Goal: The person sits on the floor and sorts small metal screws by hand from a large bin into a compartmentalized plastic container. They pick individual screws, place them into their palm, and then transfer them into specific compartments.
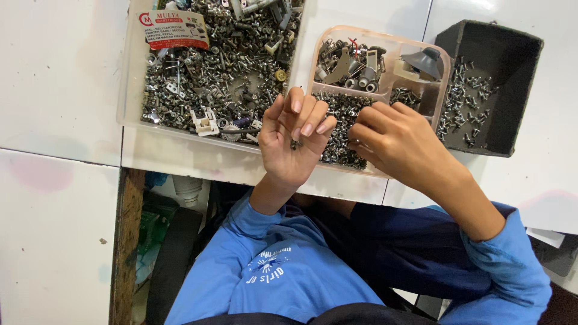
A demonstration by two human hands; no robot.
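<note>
My left hand [293,141] is raised palm-up with its fingers curled, cupping a few small dark screws [295,144] in the palm. It hovers over the near edge between a large clear tray [129,90] and a pinkish compartment box [447,72]. My right hand [394,139], back up and fingers bent, pinches at the pile of small screws [340,114] in the box's front compartment. What its fingertips grip is hidden. Both sleeves are blue.
The large tray holds several mixed screws, metal and white plastic parts, plus a red-and-white card [173,27]. The box's back compartments hold springs, rollers [352,63] and a grey cap [424,60]. A dark grey bin [518,90] with screws stands at the right on the white tiled counter [60,78].
</note>
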